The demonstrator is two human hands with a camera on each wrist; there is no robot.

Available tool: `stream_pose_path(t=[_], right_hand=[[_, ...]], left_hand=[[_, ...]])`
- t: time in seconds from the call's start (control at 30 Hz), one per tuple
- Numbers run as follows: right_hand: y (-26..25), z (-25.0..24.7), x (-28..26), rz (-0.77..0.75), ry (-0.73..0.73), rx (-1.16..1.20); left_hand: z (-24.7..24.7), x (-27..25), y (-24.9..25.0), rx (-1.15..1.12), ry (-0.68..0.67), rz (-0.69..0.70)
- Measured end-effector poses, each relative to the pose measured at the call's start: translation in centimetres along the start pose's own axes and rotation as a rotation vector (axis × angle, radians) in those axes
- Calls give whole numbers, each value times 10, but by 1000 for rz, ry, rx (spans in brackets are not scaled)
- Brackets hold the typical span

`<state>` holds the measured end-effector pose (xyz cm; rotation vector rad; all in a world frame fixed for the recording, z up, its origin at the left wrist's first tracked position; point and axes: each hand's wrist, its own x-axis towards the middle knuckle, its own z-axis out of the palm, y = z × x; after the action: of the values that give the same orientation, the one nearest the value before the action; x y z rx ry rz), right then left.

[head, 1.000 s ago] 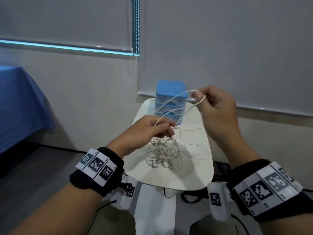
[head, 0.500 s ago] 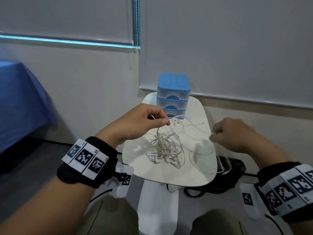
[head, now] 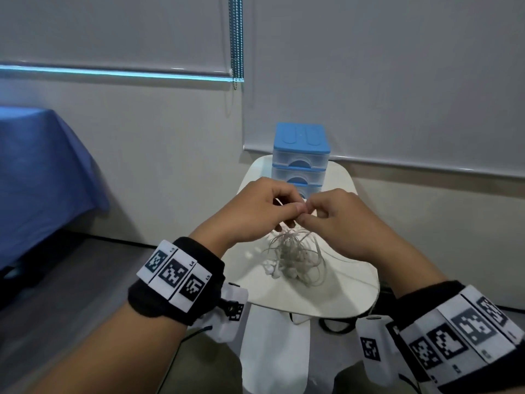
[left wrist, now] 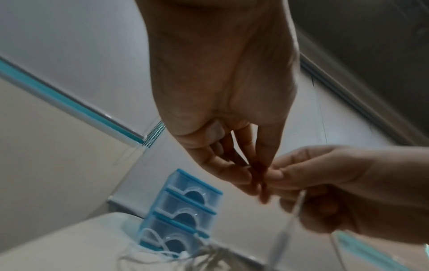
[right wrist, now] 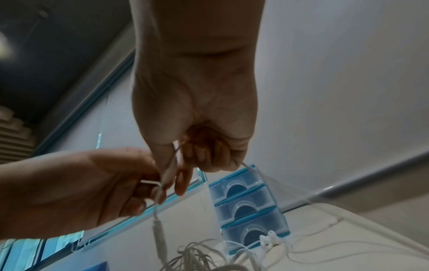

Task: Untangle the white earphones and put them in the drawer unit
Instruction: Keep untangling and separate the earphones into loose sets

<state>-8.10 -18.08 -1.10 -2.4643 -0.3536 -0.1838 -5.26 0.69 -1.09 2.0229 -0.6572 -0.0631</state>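
Observation:
A tangle of white earphones (head: 294, 258) hangs in a bunch onto the small white table (head: 335, 297), with loose loops trailing right. My left hand (head: 267, 207) and right hand (head: 335, 217) meet fingertip to fingertip above the bunch, each pinching the cord. In the right wrist view the cord (right wrist: 160, 225) drops from between the two hands, and earbuds (right wrist: 267, 240) lie at the foot of the drawer unit (right wrist: 248, 207). The blue-topped drawer unit (head: 300, 160), with three clear drawers all closed, stands at the table's far edge behind my hands. It shows in the left wrist view too (left wrist: 183, 210).
The table stands on a white pedestal (head: 272, 354) against a grey wall with roller blinds. A blue-covered surface (head: 39, 166) lies to the left. A black cable (head: 335, 327) and bag lie on the floor under the table's right side.
My right hand came down from holding a raised loop, swung out right, then moved in to meet the left hand. The cord bunch is now drawn up under both hands.

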Motion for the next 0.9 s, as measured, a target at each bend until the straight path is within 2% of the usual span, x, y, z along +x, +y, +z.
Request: stream_pose_path(t=[0.13,0.23,0.33,0.43,0.53,0.7,0.9], right_hand=[[13,-2,-2,127,-21,-43],[22,-2,-5,182,-35,41],[25,-10,-8,227,-160,49],[29,-16,-10,220,-333,37],[32,-10,-10,255,-393,155],[40,14,-8,313,-418,341],[59,42,-16,432,-358,642]], left_hand=[[9,-3,-18,118,-163,22],[19,-5,-23,263,-256,33],[23,-6,-27,492,-347,-17],[22,-5,-36,600,-294,-40],[22,-5,-41,577,-206,-69],[26,-10,-42,497,-74,-108],[35,-25,-48,234,-90,-178]])
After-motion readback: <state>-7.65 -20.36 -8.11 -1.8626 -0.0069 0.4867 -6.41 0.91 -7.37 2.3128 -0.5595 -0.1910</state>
